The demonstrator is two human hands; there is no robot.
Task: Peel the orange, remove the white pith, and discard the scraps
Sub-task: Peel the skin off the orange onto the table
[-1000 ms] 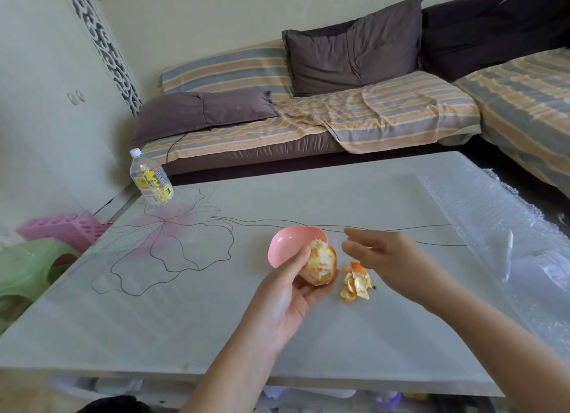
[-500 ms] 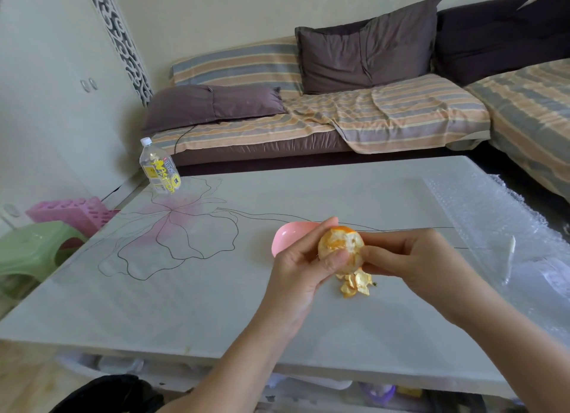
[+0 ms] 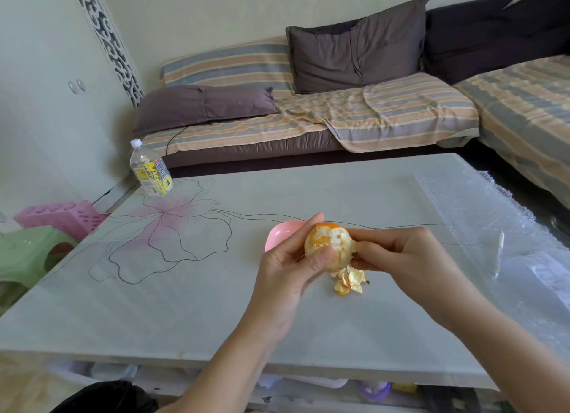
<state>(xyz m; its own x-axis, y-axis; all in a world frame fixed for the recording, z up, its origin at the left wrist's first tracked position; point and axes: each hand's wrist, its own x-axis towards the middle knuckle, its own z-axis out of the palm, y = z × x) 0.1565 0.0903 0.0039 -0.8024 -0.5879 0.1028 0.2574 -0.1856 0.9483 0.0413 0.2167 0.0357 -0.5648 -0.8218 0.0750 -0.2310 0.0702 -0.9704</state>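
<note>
Yellow label on the 1 bottle (image 3: 151, 170), print too blurry to read. 1 half-peeled orange (image 3: 328, 246) sits above the counter (image 3: 185, 304), left hand (image 3: 287, 277) wrapped round it, right hand (image 3: 401, 255) pinching its side. 1 pink bowl (image 3: 279, 235) behind, 1 peel pile (image 3: 350, 281) underneath.

Before me: pale table (image 3: 185, 304) printed with a flower outline, bubble wrap (image 3: 481, 215) over its right end. Beyond it, corner sofa (image 3: 385, 116) under striped covers, with dark cushions (image 3: 354, 42). Cream wall (image 3: 216, 11). To my left: white cupboard doors (image 3: 46, 73), fretwork panel (image 3: 108, 36), green stool (image 3: 27, 252), pink perforated plastic box (image 3: 61, 218). Soft, even daylight.
</note>
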